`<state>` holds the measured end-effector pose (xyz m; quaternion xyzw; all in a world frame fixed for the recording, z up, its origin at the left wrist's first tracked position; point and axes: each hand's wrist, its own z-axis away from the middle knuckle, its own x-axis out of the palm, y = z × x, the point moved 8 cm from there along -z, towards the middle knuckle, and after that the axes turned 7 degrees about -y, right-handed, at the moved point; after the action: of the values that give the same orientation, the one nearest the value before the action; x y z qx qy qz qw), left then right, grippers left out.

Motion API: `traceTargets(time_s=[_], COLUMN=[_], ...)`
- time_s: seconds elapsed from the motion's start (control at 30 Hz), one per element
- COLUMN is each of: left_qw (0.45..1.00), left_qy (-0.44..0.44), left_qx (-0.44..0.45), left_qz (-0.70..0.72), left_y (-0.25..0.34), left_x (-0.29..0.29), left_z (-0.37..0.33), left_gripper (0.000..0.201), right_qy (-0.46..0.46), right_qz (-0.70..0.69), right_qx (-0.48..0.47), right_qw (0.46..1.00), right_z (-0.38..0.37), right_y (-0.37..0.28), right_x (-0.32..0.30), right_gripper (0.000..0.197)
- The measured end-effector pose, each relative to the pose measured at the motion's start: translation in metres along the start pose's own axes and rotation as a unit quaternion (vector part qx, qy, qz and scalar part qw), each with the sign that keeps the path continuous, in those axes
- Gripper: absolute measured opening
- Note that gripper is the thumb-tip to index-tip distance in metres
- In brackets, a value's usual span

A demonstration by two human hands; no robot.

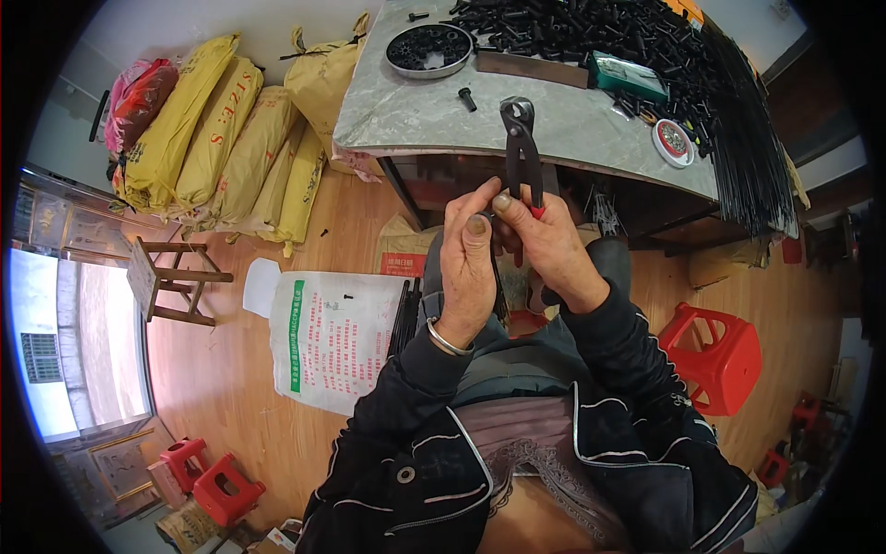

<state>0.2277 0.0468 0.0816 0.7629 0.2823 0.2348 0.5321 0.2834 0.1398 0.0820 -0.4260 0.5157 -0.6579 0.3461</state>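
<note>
My right hand (pixel 565 254) is wrapped round a pair of pincers (pixel 519 138), their dark jaws pointing up and a bit of red handle showing by the fingers. Close beside it, my left hand (pixel 466 268) is closed, thumb raised and fingertips together; whatever it holds is hidden. Both hands are above my lap, just short of the table's near edge. Beyond the pincers, a single black bolt-like part (pixel 468 100) lies on the grey marbled table (pixel 406 115). A bundle of long black rods (pixel 404 314) rests beside my left forearm.
On the table are a round tray of black rings (pixel 429 48), a heap of black parts (pixel 563 32), a green-edged box (pixel 629 76), a small round tin (pixel 673 143) and black strands (pixel 743 148). Yellow sacks (pixel 217 129), a wooden stool (pixel 175 282) and a red stool (pixel 715 355) stand around.
</note>
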Motion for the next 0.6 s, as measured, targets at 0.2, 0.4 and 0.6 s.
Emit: traceTargets(time_s=[0.2, 0.4, 0.6], left_qw=[1.000, 1.000, 1.000], left_qy=[0.002, 0.006, 0.012], left_qx=[-0.014, -0.015, 0.019], left_qz=[0.009, 0.014, -0.006], left_y=[-0.001, 0.000, 0.000], left_x=[0.000, 0.000, 0.001], left_z=[0.001, 0.001, -0.001], left_gripper=[0.052, 0.050, 0.049], right_qy=[-0.021, -0.011, 0.106], right_qz=[-0.011, 0.003, 0.108], right_qx=[-0.014, -0.002, -0.106], right_qw=[1.000, 1.000, 0.983], right_z=[-0.004, -0.004, 0.008], right_y=[0.009, 0.010, 0.001], right_x=[-0.003, -0.004, -0.003], right_gripper=[0.024, 0.026, 0.015])
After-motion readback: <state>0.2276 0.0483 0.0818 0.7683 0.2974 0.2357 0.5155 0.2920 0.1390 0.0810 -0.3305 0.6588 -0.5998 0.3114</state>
